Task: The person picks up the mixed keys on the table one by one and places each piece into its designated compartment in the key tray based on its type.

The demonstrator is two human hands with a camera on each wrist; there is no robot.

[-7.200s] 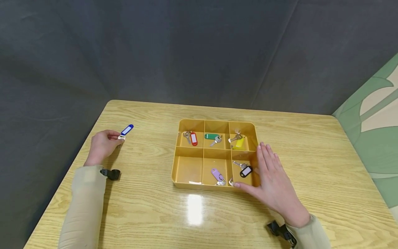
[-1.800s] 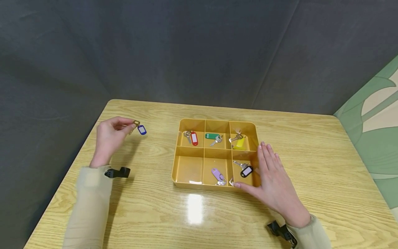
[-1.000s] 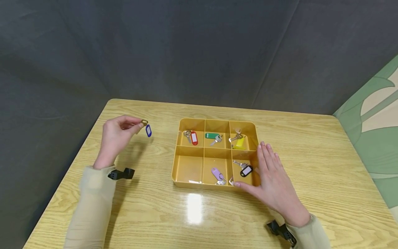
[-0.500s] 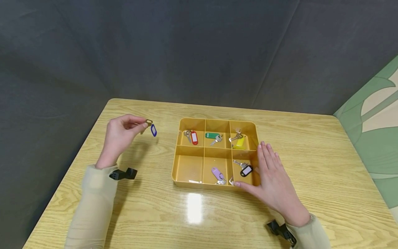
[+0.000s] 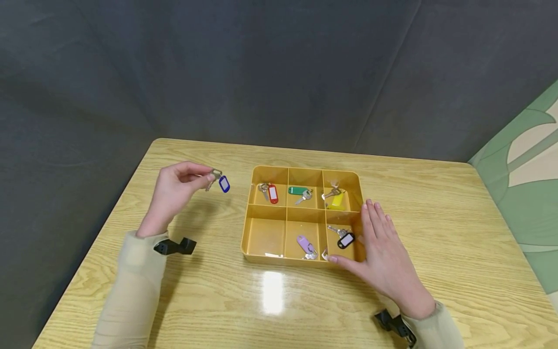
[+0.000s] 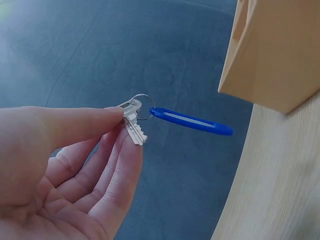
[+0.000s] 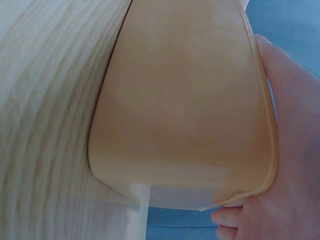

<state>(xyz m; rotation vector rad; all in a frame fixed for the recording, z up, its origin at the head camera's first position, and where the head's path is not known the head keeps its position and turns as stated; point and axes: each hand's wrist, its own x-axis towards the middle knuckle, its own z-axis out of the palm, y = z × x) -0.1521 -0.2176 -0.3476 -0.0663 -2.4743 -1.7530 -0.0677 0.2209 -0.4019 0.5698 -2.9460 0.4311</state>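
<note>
My left hand (image 5: pixel 176 194) pinches a silver key (image 6: pixel 134 125) between thumb and fingers, above the table left of the box. From its ring dangles a blue key tag (image 5: pixel 224 184) with a white label. My right hand (image 5: pixel 385 254) rests with straight fingers along the right wall of a yellow six-compartment tray (image 5: pixel 266 259), thumb at the front rim. In the back row lie keys with a red tag (image 5: pixel 272 193), a green tag (image 5: pixel 298 190) and a yellow tag (image 5: pixel 336 200). The front row has keys with a lilac tag (image 5: pixel 305 244) and a black tag (image 5: pixel 346 240); its left compartment is bare.
The tray stands on a light wood-grain table (image 5: pixel 209 300). A dark cloth (image 5: pixel 279 72) rises behind the table and on its left. Green and beige patterned fabric (image 5: pixel 532 184) is at the right. Each wrist wears a black strap-mounted camera (image 5: pixel 174 246).
My left hand has lifted the key with the blue tag from near the table's left side and moved it right, toward the tray. My right hand and the tray have stayed put.
</note>
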